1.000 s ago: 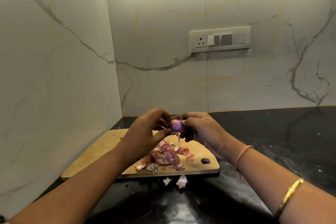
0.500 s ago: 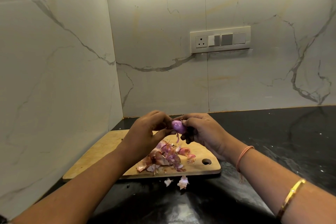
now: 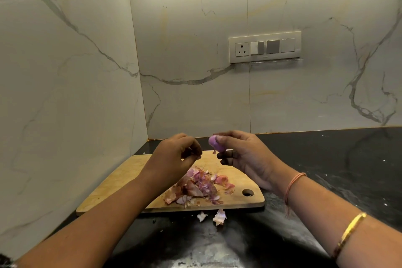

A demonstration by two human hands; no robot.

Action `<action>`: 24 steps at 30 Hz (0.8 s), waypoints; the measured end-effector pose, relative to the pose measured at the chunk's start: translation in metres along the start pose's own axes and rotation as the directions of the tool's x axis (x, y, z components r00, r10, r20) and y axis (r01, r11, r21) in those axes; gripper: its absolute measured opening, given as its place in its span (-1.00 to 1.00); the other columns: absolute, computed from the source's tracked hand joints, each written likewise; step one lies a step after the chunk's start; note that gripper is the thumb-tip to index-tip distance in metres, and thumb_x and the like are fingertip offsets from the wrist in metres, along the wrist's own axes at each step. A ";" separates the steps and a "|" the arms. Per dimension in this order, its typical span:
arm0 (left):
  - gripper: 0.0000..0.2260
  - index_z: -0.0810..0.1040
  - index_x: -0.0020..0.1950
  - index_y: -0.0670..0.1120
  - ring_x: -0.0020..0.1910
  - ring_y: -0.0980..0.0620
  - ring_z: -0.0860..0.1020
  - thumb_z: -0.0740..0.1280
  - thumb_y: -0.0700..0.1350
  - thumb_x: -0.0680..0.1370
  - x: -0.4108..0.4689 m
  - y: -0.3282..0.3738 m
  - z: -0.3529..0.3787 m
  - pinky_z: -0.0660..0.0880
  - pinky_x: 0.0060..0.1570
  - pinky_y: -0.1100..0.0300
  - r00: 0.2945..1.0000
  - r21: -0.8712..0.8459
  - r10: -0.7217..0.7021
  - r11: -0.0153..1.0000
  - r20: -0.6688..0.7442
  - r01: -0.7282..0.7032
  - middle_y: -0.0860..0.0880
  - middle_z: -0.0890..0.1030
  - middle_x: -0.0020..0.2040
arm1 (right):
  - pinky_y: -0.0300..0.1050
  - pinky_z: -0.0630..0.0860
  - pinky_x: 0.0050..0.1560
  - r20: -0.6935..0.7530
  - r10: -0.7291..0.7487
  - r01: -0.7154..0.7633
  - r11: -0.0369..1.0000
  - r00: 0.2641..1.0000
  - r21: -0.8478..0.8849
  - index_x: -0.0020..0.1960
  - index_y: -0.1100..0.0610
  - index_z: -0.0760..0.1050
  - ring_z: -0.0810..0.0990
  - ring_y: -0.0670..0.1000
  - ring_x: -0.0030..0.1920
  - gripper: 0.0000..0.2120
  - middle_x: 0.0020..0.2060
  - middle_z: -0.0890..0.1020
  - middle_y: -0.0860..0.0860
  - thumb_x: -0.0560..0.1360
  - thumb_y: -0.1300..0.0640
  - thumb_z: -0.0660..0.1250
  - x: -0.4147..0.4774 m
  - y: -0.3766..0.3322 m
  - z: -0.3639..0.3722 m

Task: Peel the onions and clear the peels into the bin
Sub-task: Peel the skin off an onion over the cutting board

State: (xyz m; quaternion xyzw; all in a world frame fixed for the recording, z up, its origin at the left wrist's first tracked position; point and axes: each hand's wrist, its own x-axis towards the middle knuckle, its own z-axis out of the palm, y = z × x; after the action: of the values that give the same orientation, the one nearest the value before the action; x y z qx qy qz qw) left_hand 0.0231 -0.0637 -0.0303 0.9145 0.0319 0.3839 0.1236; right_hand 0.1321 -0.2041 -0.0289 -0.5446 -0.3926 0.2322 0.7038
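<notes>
Onion (image 3: 215,143), small and purple, bare of skin on its visible side, is held in the air above the far edge of the wooden cutting board (image 3: 121,183). Right hand (image 3: 245,155) grips it at the fingertips, with the lower fingers curled beneath it. Left hand (image 3: 174,156) hangs just beside the onion and apart from it, fingers curled in towards the thumb. Whether a scrap of skin sits between them cannot be told. Pile of peels (image 3: 196,187) lies on the near right part of the board, beside its hanging hole. Two loose peel scraps (image 3: 219,216) lie off the board on the black counter (image 3: 337,169), just in front of the board's near edge. Right forearm carries a thread band (image 3: 293,183) and a gold bangle (image 3: 352,227). Switch plate (image 3: 265,47) is fixed to the marble wall behind.
</notes>
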 end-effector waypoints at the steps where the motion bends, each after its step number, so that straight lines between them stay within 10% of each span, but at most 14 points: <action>1: -0.90 0.62 -0.07 -0.09 -0.22 0.22 0.51 0.38 -0.25 0.46 0.000 -0.001 0.000 0.45 -0.15 0.50 1.000 0.004 0.000 1.000 -0.003 0.000 0.14 0.51 -0.20 | -0.18 0.52 -0.25 0.010 0.000 0.000 1.000 1.000 -0.009 0.09 0.26 0.54 0.54 0.00 -0.25 -0.79 -0.15 0.57 0.10 0.48 0.21 0.37 0.000 0.001 0.000; 13: -0.60 0.62 -0.01 -0.03 -0.17 0.24 0.57 0.32 0.22 0.33 -0.002 0.008 -0.001 0.53 -0.16 0.40 1.000 -0.124 -0.021 0.992 0.019 0.023 0.19 0.56 -0.18 | -0.11 0.57 -0.13 0.002 0.034 -0.034 0.995 0.999 -0.092 0.04 0.21 0.54 0.59 0.04 -0.19 -0.86 -0.13 0.62 0.14 0.52 0.19 0.31 -0.001 0.003 0.001; 24: -0.95 0.58 -0.09 -0.03 -0.21 0.27 0.51 0.35 -0.16 0.50 -0.002 0.007 0.004 0.46 -0.22 0.48 1.000 -0.047 -0.015 0.999 -0.025 0.014 0.26 0.49 -0.27 | -0.14 0.56 -0.17 0.025 0.060 -0.057 0.992 0.998 -0.116 0.05 0.23 0.52 0.55 0.06 -0.24 -0.86 -0.13 0.58 0.19 0.55 0.20 0.26 -0.002 0.002 0.004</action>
State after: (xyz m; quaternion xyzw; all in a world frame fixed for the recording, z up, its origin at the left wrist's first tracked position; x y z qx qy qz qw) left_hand 0.0248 -0.0716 -0.0325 0.9062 0.0310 0.3950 0.1474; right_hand 0.1279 -0.2026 -0.0305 -0.5921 -0.3990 0.2376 0.6586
